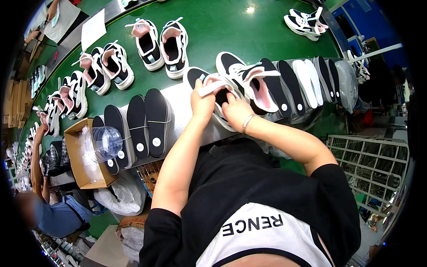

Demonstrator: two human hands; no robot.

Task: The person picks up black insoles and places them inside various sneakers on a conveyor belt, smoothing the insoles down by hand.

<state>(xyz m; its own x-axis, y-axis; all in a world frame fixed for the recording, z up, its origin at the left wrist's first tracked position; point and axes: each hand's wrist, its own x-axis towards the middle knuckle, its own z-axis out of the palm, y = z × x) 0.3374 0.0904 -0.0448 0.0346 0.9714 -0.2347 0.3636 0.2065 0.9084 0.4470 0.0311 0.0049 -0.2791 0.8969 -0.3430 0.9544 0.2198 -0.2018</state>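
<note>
A black-and-white sneaker with a pink lining (pixel 218 116) lies in front of me at the edge of the steel work surface. My left hand (pixel 203 101) is closed around its upper, by the pale tongue. Bent fingers of my right hand (pixel 235 110) grip the rim of the same shoe's opening, their tips partly hidden inside. A silver bangle sits on that wrist. Just to the right, a matching sneaker (pixel 262 99) with loose white laces rests against the first one. Black insoles (pixel 274 82) stand close beside it.
Bundled black insoles (pixel 158 120) stand to my left, beside a cardboard box (pixel 82 173) holding clear plastic. White insoles (pixel 307 84) are at the right. Finished-looking sneaker pairs (pixel 173 49) line the green belt (pixel 222 26). Another person (pixel 62 213) works at the far left. A wire rack (pixel 369 164) stands right.
</note>
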